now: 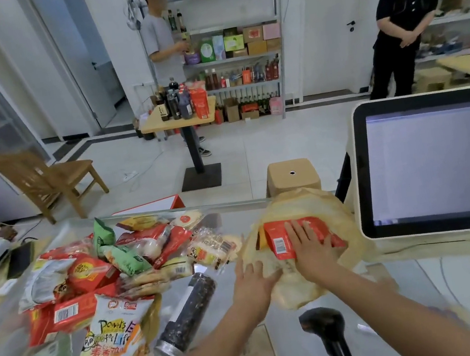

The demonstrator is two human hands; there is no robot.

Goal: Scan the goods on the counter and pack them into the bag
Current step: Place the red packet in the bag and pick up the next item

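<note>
A packet point(278, 233) is pressed into the bag point(340, 207) by the flat right hand point(311, 247), the spread left hand point(253, 280) at its edge; next, goods point(105, 276) at lower left should probably be scanned.

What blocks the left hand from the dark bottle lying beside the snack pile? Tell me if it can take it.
Probably yes. The left hand is open and holds nothing, at the edge of the bag; the dark bottle lies just beside it, uncovered.

1 bag point(343, 213), 1 scanner point(323, 327), 1 monitor point(438, 161), 1 chair point(54, 180), 1 stool point(293, 177).
</note>
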